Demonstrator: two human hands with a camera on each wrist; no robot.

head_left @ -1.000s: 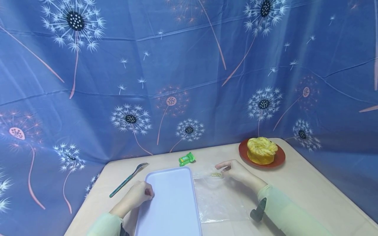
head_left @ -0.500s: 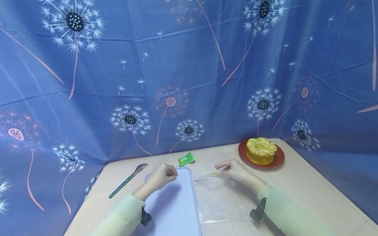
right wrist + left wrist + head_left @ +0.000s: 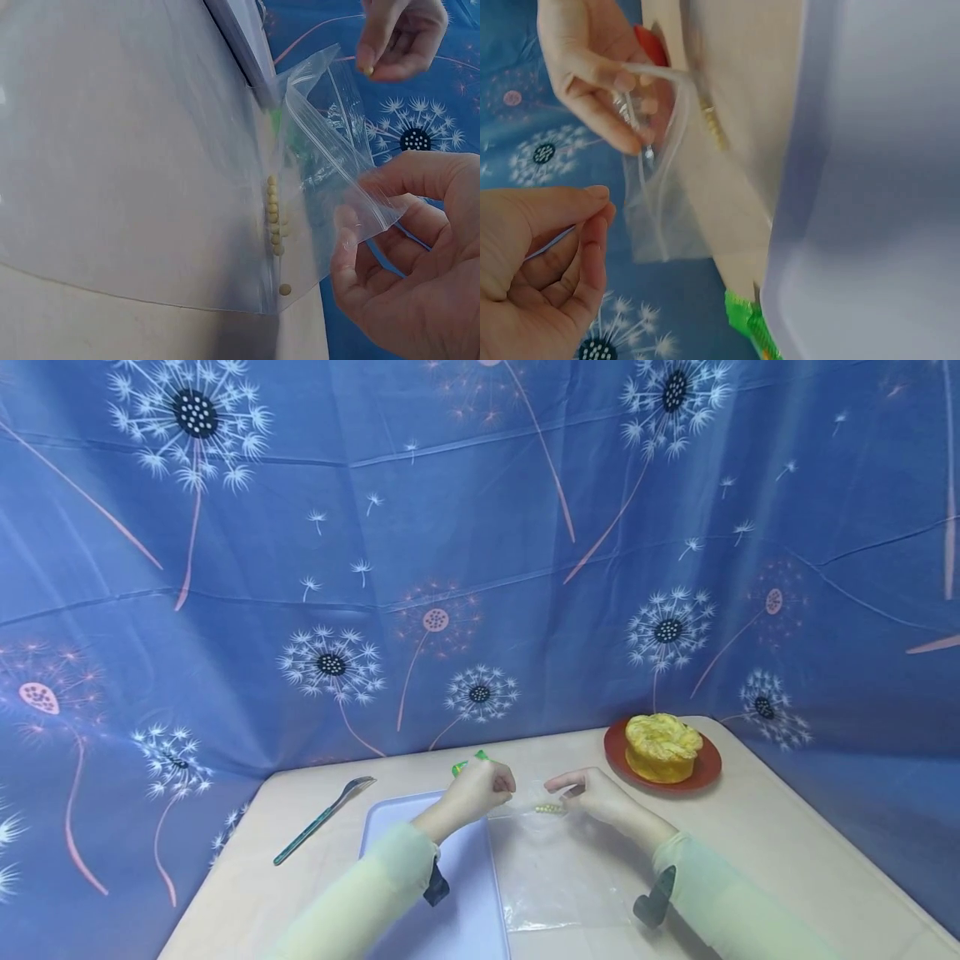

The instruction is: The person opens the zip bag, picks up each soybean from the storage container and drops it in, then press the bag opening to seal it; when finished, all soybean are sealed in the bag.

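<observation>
My right hand (image 3: 596, 793) holds the mouth of a clear zip bag (image 3: 555, 881) between thumb and fingers, with its zip edges standing apart in both wrist views. Inside the bag, several round, pale-yellow beans that look like soybeans (image 3: 272, 206) lie in a row along a fold. My left hand (image 3: 477, 791) is raised near the bag's mouth, thumb and forefinger pinched together. A single soybean (image 3: 368, 71) shows at those fingertips in the right wrist view.
A pale lilac tray (image 3: 468, 893) lies left of the bag. Behind it is a green packet (image 3: 459, 767), partly hidden by the left hand. A fork (image 3: 318, 825) lies at left; a red plate (image 3: 711, 767) with a round bread (image 3: 662, 750) stands back right.
My left hand has risen from the tray's left side and moved right across it to the bag's mouth. My right hand has stayed in place at the bag.
</observation>
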